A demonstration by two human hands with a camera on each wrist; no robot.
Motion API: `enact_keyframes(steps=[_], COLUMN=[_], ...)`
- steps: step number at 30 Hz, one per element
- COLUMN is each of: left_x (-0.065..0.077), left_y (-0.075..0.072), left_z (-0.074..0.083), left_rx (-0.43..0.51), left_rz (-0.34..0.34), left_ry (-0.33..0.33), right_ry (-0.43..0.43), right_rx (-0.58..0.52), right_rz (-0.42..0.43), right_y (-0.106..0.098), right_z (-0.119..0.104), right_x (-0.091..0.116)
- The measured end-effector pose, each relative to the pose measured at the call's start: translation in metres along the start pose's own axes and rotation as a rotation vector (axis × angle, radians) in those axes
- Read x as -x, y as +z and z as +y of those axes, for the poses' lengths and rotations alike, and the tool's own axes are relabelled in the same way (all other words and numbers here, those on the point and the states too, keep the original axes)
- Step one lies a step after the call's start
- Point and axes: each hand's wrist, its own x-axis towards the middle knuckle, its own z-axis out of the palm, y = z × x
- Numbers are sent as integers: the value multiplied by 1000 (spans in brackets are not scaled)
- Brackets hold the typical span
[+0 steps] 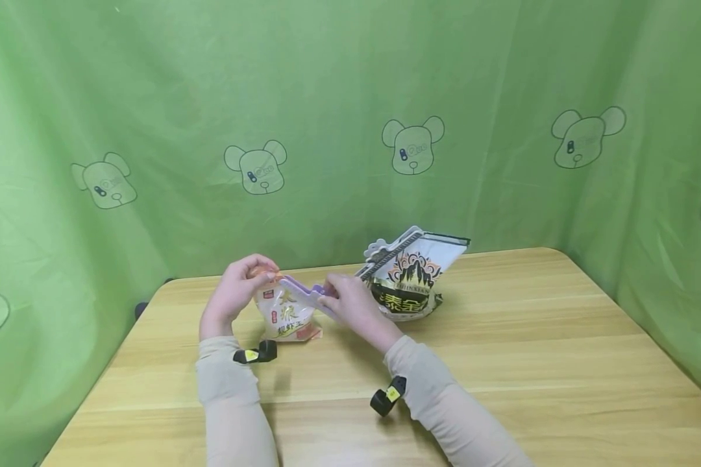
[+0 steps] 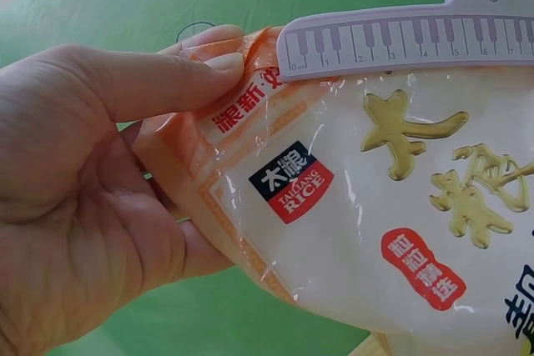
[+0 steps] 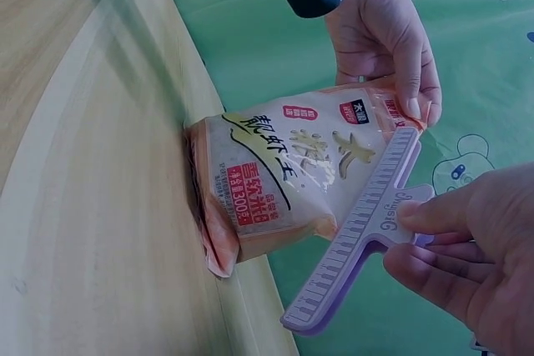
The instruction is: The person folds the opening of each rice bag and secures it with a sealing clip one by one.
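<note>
A small plastic rice bag point(image 1: 283, 318) with orange edges and gold lettering stands on the table, its lower end on the wood. My left hand point(image 1: 233, 292) pinches its folded top corner between thumb and fingers, shown closely in the left wrist view. Along the bag's top edge lies a purple bag clip point(image 3: 355, 235) printed with piano keys and "Music". Thumb and fingers of my right hand point(image 3: 463, 248) pinch the clip's handle. One end of the clip reaches the corner by my left fingertips, while the other sticks out past the bag.
Behind my right hand, a black and white bag point(image 1: 411, 279) leans on the wooden table point(image 1: 502, 363), a pale clip point(image 1: 394, 250) across its slanted top. A green curtain point(image 1: 339, 78) with bear heads hangs behind the table and at both sides.
</note>
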Motion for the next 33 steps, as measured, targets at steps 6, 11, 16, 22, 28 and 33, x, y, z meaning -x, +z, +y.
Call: enact_keyframes(steps=[6, 11, 16, 22, 28, 33], left_x=[0, 0, 0, 2, 4, 3], left_y=[0, -1, -2, -3, -4, -4], left_z=[1, 2, 2, 2, 2, 1], left_rx=[-21, -44, -36, 3, 1, -4], left_rz=[9, -5, -5, 23, 63, 72], left_ry=[7, 13, 9, 3, -6, -13], right_ry=[-14, -39, -30, 13, 45, 50], right_rx=[-11, 0, -13, -52, -49, -33], right_rz=[17, 45, 46, 5, -15, -30], right_y=[1, 2, 2, 2, 2, 2], right_z=[0, 0, 0, 1, 1, 1], right_x=[0, 0, -1, -3, -4, -4])
